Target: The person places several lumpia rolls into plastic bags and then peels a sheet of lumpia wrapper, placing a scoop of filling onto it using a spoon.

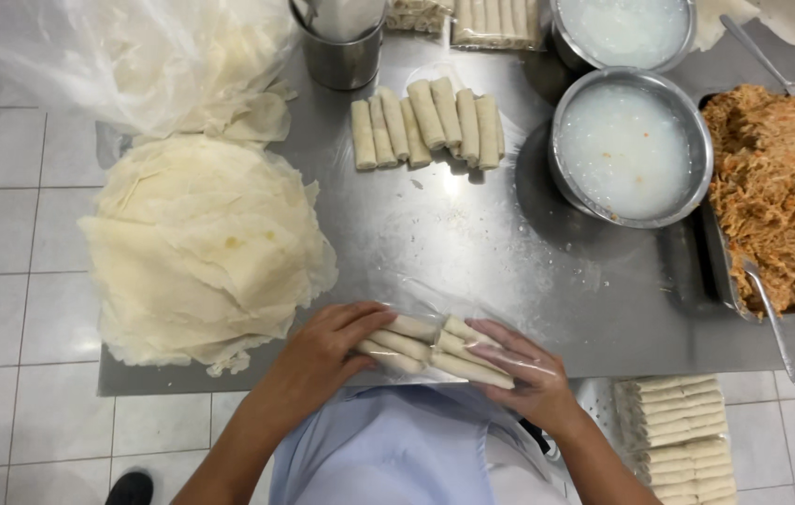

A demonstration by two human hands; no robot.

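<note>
At the steel desk's (pixel 472 252) six o'clock edge, the left hand (pixel 322 351) and right hand (pixel 528 374) press a clear bag of spring rolls (pixel 435 348), fingers clamped around its ends; wrapper sheets (pixel 201 252) lie at nine o'clock, loose rolls (pixel 427 123) at twelve.

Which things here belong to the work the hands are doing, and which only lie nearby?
In use: left hand, right hand, spring rolls in clear plastic wrap.

Lying about: wrapper stack, loose rolls, two bowls of white paste, filling tray, metal cup.
</note>
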